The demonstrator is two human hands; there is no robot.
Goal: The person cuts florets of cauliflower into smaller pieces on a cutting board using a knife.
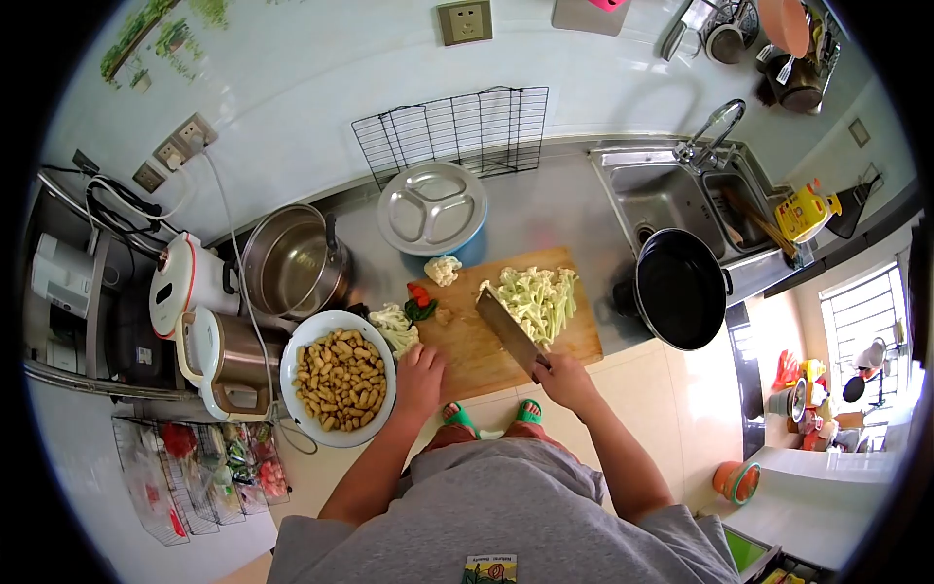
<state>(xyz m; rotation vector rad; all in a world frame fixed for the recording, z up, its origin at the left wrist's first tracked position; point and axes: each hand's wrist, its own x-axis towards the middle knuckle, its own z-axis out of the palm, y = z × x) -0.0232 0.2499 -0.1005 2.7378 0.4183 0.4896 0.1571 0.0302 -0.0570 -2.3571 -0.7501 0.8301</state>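
Gripping the knife (pixel 510 330) centre-frame, our right hand (pixel 566 380) angled it beside chopped cauliflower (pixel 538 304); left hand (pixel 420 378), fingers extended, probably steadied the board (pixel 475 364).

One left hand (pixel 419 378), one right hand (pixel 567 382), one knife (pixel 508 329) and one cutting board (pixel 469 370) are counted at centre; one white bowl (pixel 341 439), one steel pot (pixel 290 258), left; one black pan (pixel 680 292), two sink basins (pixel 652 195), right.

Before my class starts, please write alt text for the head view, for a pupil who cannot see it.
A person's right hand holds a knife beside chopped cauliflower on a wooden board, the left hand at its left edge. A white bowl of peanuts stands further left.
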